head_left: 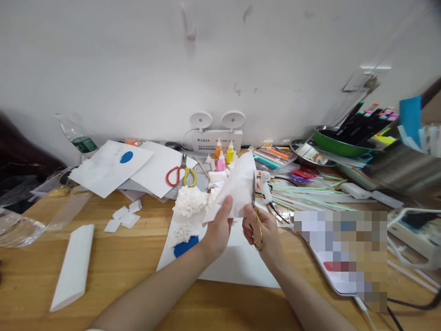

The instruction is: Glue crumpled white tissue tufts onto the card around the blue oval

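Observation:
My left hand (220,230) is closed on a thin white paper (236,186), its thumb on the lower part of the sheet. Gold-handled scissors (258,230) are in my right hand (263,232), with the blades upright along the paper's right edge. Below my hands a large white sheet (237,266) lies on the wooden table (138,294). White crumpled paper pieces (189,201) are bunched on its upper left, above a blue patch (186,247).
Red-and-yellow-handled scissors (181,172), small paint bottles (221,162) and a white glue gun (265,187) stand or lie behind. Small white squares (124,217) and a folded white paper (74,266) are left; a blurred tablet (339,257) is right. Markers fill a green bowl (339,141).

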Action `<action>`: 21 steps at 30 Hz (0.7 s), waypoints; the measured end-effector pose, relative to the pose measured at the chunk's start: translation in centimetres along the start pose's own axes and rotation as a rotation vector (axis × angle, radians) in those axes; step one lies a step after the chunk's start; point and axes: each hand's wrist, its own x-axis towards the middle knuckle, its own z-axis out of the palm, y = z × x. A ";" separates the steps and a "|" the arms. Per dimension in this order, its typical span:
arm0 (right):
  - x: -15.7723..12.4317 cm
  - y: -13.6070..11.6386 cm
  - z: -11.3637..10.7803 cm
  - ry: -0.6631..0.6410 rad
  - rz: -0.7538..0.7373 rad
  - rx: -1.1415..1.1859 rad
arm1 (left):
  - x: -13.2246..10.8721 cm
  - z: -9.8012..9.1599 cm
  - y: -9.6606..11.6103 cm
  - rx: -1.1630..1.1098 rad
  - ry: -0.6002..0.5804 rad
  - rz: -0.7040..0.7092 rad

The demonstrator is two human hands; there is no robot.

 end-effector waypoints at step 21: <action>0.1 0.0 -0.1 0.002 0.098 0.019 | 0.1 0.0 -0.1 0.101 0.019 0.020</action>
